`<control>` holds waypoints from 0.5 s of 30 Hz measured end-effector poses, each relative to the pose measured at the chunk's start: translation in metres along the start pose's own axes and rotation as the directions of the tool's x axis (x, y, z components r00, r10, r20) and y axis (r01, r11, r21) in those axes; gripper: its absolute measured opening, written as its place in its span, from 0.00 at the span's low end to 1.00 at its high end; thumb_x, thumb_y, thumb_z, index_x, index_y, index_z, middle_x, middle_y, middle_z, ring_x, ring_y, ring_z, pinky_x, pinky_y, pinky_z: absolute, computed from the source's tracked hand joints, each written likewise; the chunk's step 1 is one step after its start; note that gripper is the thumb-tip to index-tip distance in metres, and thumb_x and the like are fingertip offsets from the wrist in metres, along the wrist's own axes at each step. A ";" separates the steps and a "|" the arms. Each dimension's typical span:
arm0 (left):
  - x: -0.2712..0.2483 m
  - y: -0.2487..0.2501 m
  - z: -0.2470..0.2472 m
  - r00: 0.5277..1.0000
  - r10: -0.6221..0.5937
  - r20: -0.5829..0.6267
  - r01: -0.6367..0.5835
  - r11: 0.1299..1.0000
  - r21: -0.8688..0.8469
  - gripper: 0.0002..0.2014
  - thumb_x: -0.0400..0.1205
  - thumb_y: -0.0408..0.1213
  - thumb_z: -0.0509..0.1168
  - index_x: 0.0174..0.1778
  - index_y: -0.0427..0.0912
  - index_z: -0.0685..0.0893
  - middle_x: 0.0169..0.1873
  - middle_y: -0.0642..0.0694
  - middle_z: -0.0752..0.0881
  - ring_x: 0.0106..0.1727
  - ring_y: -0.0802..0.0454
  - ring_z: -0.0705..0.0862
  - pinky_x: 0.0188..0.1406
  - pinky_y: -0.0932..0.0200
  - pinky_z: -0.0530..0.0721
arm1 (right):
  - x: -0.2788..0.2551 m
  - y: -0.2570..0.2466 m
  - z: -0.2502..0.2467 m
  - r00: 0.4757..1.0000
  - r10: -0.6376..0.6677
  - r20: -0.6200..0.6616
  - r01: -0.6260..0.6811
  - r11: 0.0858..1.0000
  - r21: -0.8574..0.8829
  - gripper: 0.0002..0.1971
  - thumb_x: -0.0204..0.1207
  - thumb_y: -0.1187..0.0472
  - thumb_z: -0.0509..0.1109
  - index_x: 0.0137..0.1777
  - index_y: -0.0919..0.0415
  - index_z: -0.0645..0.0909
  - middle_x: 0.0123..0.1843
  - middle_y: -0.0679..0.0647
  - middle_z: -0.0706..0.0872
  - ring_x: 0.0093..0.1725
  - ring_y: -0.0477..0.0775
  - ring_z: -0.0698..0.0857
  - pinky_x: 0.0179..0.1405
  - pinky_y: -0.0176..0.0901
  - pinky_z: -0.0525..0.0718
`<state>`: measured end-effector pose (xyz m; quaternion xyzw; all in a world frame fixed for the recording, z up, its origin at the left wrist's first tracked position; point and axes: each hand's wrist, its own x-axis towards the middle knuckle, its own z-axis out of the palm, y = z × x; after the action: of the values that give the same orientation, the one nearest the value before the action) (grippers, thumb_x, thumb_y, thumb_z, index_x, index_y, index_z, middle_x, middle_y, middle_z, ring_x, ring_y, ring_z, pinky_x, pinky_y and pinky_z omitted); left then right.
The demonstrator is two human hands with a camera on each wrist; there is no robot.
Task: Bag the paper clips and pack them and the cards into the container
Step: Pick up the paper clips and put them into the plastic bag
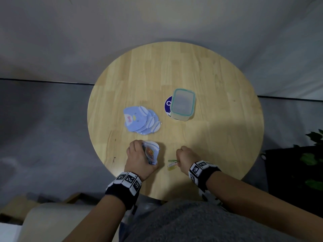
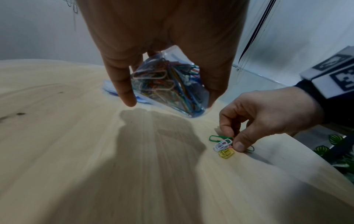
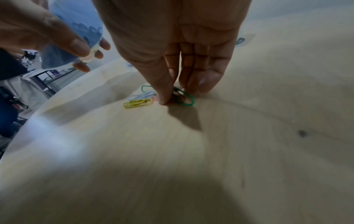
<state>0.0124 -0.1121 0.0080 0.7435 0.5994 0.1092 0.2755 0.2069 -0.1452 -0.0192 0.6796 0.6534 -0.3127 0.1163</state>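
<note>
At a round wooden table (image 1: 209,75), a person's left hand (image 1: 139,157) grips a small clear zip bag (image 2: 168,84), thumb on one side and fingers curled round the other, holding it just above the tabletop near the table's near edge. The bag is already stuffed with paper clips of many colours.

To its right, the right hand (image 1: 186,157) reaches down to a small cluster of loose paper clips (image 2: 223,145) lying on the wood: a green one (image 3: 184,97), a white one (image 2: 222,144) and a yellow one (image 3: 138,103), touching or overlapping one another. The thumb and fingertips (image 3: 164,97) are pressed to the table and closing on the green clip; whether it is fully pinched cannot be told from the pictures.

Farther across the table, a fanned stack of blue penguin-shaped cards (image 1: 139,120) lies flat, well apart from both hands. Just to their right stands the clear rectangular container (image 1: 182,103) with a teal-edged rim, open-topped, partly covering a round blue sticker (image 1: 167,103) on the tabletop. Both wrists wear black bands (image 1: 125,186) carrying square black-and-white markers.
</note>
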 end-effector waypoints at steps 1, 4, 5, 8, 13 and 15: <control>0.000 0.000 0.001 1.000 0.002 0.003 -0.002 1.000 0.005 0.34 0.52 0.45 0.68 0.53 0.31 0.73 0.46 0.38 0.74 0.49 0.37 0.75 0.51 0.46 0.74 | 0.000 0.000 -0.001 1.000 -0.010 0.011 0.010 1.000 -0.012 0.08 0.74 0.66 0.68 0.52 0.65 0.78 0.58 0.61 0.78 0.58 0.65 0.80 0.54 0.51 0.79; 0.001 0.001 0.003 1.000 0.004 0.017 -0.004 1.000 0.010 0.35 0.53 0.46 0.68 0.53 0.31 0.72 0.47 0.38 0.74 0.49 0.38 0.74 0.51 0.46 0.74 | -0.001 0.000 -0.003 0.999 -0.034 0.040 0.036 0.998 -0.043 0.07 0.75 0.67 0.66 0.52 0.64 0.77 0.55 0.62 0.82 0.54 0.65 0.82 0.50 0.50 0.79; 0.002 0.001 0.003 1.000 0.003 0.022 -0.003 1.000 0.010 0.35 0.53 0.46 0.68 0.53 0.31 0.72 0.47 0.37 0.74 0.49 0.38 0.74 0.51 0.46 0.74 | -0.002 -0.001 -0.004 0.999 -0.033 0.040 0.035 0.998 -0.044 0.06 0.75 0.67 0.65 0.52 0.63 0.77 0.54 0.62 0.83 0.53 0.65 0.82 0.47 0.49 0.79; 0.002 0.004 0.004 1.000 0.005 0.021 -0.006 1.000 0.013 0.35 0.53 0.45 0.69 0.53 0.31 0.72 0.47 0.38 0.74 0.49 0.38 0.74 0.51 0.47 0.73 | -0.005 -0.001 -0.007 1.000 0.011 0.020 -0.011 1.000 0.011 0.07 0.75 0.66 0.66 0.52 0.62 0.75 0.50 0.62 0.85 0.49 0.67 0.84 0.43 0.48 0.79; 0.001 0.009 0.003 1.000 0.007 0.017 -0.008 1.000 0.012 0.34 0.53 0.45 0.69 0.52 0.31 0.72 0.46 0.37 0.74 0.48 0.37 0.75 0.50 0.47 0.74 | -0.006 -0.005 -0.006 0.999 0.018 0.050 -0.015 0.998 -0.058 0.10 0.74 0.67 0.65 0.55 0.63 0.78 0.55 0.62 0.85 0.54 0.66 0.83 0.51 0.50 0.81; 0.000 0.010 0.004 1.000 -0.005 0.024 0.005 1.000 0.016 0.34 0.54 0.49 0.66 0.52 0.31 0.72 0.46 0.37 0.74 0.49 0.38 0.75 0.51 0.47 0.74 | -0.007 -0.006 -0.004 0.998 0.003 0.065 0.003 0.995 -0.097 0.12 0.73 0.67 0.66 0.56 0.63 0.78 0.58 0.62 0.83 0.58 0.65 0.81 0.55 0.52 0.80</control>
<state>0.0225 -0.1139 0.0105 0.7455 0.5987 0.0951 0.2771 0.2022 -0.1478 -0.0110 0.6625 0.6637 -0.3026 0.1701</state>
